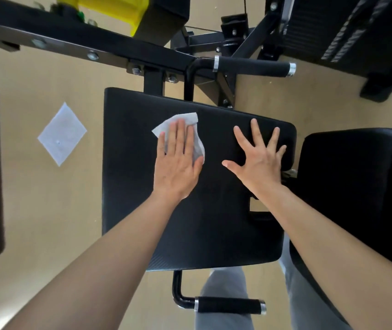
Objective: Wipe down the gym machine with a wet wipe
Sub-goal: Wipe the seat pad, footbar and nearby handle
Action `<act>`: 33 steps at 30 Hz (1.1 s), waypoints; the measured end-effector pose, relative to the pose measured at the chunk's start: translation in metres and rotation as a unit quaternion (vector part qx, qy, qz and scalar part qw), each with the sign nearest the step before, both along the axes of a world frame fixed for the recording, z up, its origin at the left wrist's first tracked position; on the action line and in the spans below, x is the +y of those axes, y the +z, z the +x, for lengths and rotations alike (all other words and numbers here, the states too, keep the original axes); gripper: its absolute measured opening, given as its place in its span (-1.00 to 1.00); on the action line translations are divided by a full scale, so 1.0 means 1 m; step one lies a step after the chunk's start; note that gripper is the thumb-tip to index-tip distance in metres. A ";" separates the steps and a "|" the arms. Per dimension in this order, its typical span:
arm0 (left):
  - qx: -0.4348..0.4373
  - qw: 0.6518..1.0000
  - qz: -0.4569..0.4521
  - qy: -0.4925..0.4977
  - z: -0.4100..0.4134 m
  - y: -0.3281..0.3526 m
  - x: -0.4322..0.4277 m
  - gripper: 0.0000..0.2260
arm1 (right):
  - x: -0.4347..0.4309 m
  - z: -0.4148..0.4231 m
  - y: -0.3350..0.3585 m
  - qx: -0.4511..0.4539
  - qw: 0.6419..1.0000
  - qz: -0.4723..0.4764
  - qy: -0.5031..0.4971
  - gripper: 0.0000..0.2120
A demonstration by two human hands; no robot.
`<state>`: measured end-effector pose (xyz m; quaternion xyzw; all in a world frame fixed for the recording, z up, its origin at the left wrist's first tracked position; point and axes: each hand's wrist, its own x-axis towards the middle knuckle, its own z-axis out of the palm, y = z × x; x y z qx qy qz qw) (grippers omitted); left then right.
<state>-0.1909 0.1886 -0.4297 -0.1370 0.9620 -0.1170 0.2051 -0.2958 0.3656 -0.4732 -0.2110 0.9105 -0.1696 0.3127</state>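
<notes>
Tan gym floor point(47, 210); black seat pad point(202, 222) centre; wet wipe point(183, 119) pressed flat under left hand point(177, 163), fingers straight, toward far left; right hand point(259, 163) splayed, empty, bracing beside. Bulk of seat pad bodyward of wet wipe, probably next.

Matt textured black pad point(214, 210)

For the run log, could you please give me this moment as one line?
phase: wiping pad | left hand: flat, pressing wipe on pad | right hand: spread, resting on pad | white sheet: on floor
</notes>
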 end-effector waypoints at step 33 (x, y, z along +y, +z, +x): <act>0.103 0.962 -0.023 0.251 0.006 0.006 -0.040 -0.31 | 0.010 0.020 -0.019 0.043 0.999 -0.027 -0.013 -0.23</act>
